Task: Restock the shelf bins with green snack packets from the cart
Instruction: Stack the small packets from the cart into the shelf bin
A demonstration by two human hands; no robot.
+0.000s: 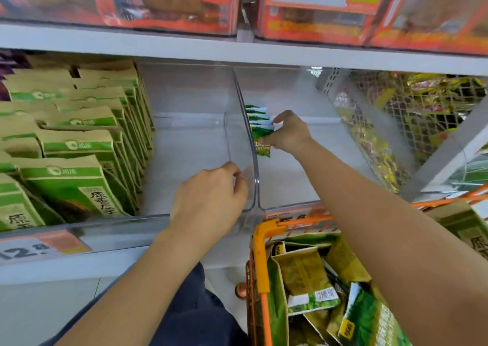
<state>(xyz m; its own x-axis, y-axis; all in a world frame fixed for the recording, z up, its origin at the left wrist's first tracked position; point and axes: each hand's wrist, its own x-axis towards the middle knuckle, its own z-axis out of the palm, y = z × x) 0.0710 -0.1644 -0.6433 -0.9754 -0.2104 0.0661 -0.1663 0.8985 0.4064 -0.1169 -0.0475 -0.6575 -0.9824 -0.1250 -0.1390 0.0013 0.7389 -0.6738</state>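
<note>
Several small green snack packets (259, 126) stand in a row against the clear divider (253, 160), inside the right-hand clear shelf bin (303, 176). My right hand (289, 133) pinches this stack from the right, thumb and fingers curled round the packets. My left hand (211, 195) rests at the divider's front end, fingers curled against the clear plastic; I cannot tell whether it grips it. The orange cart (260, 253) at lower right holds more green packets (317, 292).
The bin (190, 160) left of the divider holds no packets. Brown-and-green bags (76, 144) fill the bin at far left. Orange boxes (169, 2) sit on the shelf above. A mesh bin (412, 113) of yellow packets is at right. A price label (34, 248) lines the shelf edge.
</note>
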